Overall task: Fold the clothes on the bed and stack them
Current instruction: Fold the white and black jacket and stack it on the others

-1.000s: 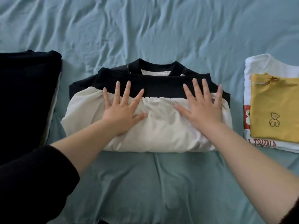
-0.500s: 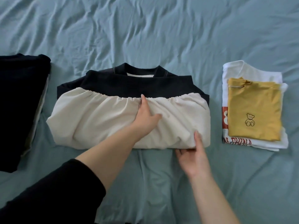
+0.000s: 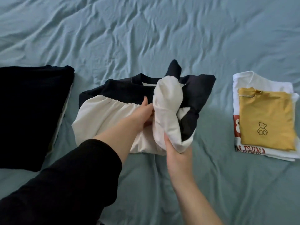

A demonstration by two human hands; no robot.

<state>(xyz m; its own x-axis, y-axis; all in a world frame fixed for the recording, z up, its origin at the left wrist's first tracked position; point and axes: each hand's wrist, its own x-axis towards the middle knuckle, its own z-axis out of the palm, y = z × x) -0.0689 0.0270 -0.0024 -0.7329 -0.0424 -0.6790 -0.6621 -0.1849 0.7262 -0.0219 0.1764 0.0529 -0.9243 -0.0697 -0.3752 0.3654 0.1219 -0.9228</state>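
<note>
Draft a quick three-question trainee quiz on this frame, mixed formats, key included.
1. True or false: the yellow shirt lies on the white shirt.
2. Which hand grips the lifted end of the black-and-cream garment? A) left B) right C) neither
3. Fill in: the black pile lies on the garment's ____ side.
Key: 1 true; 2 B, the right hand; 3 left.

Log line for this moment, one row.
step: folding black-and-cream garment | right hand: grips its raised right end | left hand: at fold line, partly hidden | stack: yellow shirt on white shirt
</note>
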